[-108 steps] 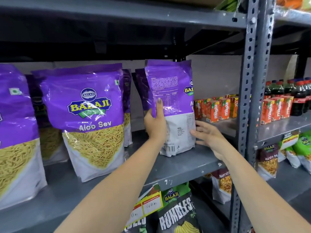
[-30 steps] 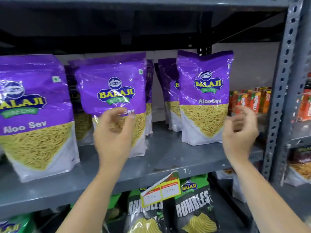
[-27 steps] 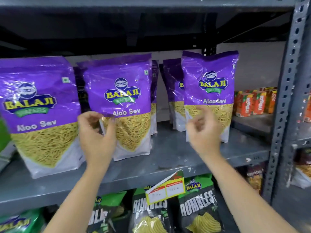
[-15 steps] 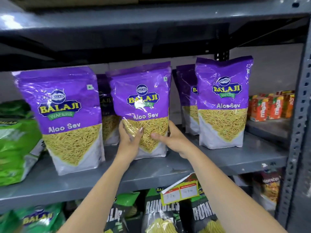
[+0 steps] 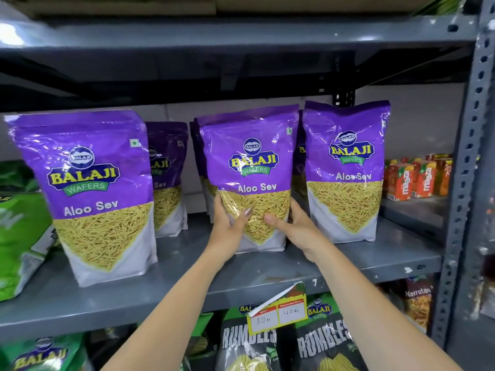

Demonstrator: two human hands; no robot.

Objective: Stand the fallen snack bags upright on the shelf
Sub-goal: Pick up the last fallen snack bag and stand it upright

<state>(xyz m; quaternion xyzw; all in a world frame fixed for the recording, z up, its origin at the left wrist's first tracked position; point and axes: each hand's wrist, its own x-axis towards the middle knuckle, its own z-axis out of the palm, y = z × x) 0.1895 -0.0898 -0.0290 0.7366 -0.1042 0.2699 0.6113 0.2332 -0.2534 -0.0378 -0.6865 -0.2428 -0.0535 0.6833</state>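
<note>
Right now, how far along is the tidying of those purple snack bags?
Done: the left purple Aloo Sev bag and right one stand upright on the grey metal shelf. In hand: both hands, left and right, grip the middle bag. Left: letting go; no purple bag lies fallen.

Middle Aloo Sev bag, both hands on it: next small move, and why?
Probably let go. The middle Aloo Sev bag already stands upright, label forward, base on the shelf. The left hand and right hand grip only its lower sides. Ease both off gently, since the bag may tip.
</note>
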